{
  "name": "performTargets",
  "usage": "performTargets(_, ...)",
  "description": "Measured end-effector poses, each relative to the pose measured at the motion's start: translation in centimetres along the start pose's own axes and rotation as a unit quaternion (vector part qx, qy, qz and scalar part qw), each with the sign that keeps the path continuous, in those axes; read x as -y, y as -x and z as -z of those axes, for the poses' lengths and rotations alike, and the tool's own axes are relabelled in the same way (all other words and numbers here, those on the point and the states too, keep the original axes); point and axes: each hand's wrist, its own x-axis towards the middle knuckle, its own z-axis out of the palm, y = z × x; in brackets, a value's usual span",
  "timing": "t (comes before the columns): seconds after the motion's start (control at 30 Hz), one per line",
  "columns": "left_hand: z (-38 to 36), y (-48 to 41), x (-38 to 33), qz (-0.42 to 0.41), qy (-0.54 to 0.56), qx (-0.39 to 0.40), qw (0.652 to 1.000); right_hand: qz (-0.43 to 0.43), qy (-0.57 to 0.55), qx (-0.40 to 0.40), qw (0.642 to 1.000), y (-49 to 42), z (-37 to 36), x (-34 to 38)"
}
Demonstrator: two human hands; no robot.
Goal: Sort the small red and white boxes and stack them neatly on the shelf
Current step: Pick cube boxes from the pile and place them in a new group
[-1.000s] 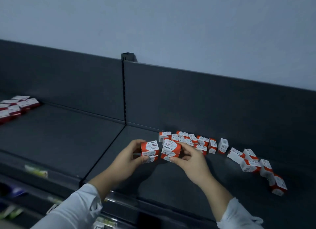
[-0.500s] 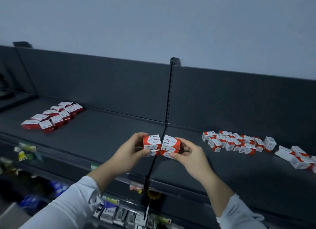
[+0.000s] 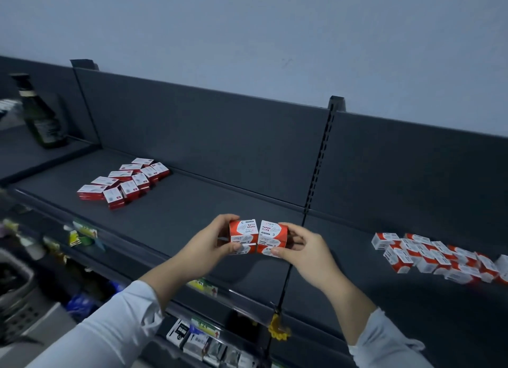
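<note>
Between my two hands I hold a small block of red and white paper-clip boxes (image 3: 258,237), two columns side by side, above the dark shelf (image 3: 192,216). My left hand (image 3: 204,248) grips the left column and my right hand (image 3: 305,253) grips the right column. A tidy group of the same boxes (image 3: 123,182) lies in rows on the shelf at the far left. A loose heap of boxes (image 3: 437,257) lies on the shelf section at the right.
A dark glass bottle (image 3: 38,114) stands on the far-left shelf section. An upright slotted post (image 3: 319,161) divides the back panels. Price tags (image 3: 82,234) and packaged goods (image 3: 203,343) sit on the lower shelf edge. A grey basket (image 3: 16,299) is at lower left.
The view has swung left: the loose heap slid to the right edge and the sorted group at left came closer. My hands still hold the block of boxes together.
</note>
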Motion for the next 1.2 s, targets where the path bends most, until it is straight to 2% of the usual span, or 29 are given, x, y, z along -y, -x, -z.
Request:
performTargets(0.3, 2.9, 0.1, 5.1, 0.081, -0.027, -0.016, 0.996, -0.003, 0.019, 0.090, 0.996, -4.8, -5.4, -0.5)
performTargets(0.5, 3.9, 0.2, 9.2, 0.121, -0.066, 0.004, 0.990, -0.017, 0.052, 0.097, 0.994, -5.8, -9.2, -2.9)
performTargets(0.73, 5.8, -3.1, 11.3, 0.058, -0.102, 0.034, 0.993, 0.023, 0.098, 0.022, 0.995, -7.7, -11.4, -3.9)
performTargets(0.9, 7.3, -7.6, 13.5, 0.018, -0.110, 0.061, 0.992, 0.003, 0.126, -0.053, 0.991, -9.9, -12.4, -4.0)
performTargets(1.03, 8.1, -12.4, 14.5, -0.020, -0.178, 0.096, 0.979, -0.011, 0.175, -0.097, 0.980, -12.3, -12.8, -4.7)
performTargets(1.2, 9.2, -17.2, 14.6, -0.055, -0.183, 0.152, 0.970, -0.054, 0.202, -0.151, 0.966, -15.5, -12.8, -4.7)
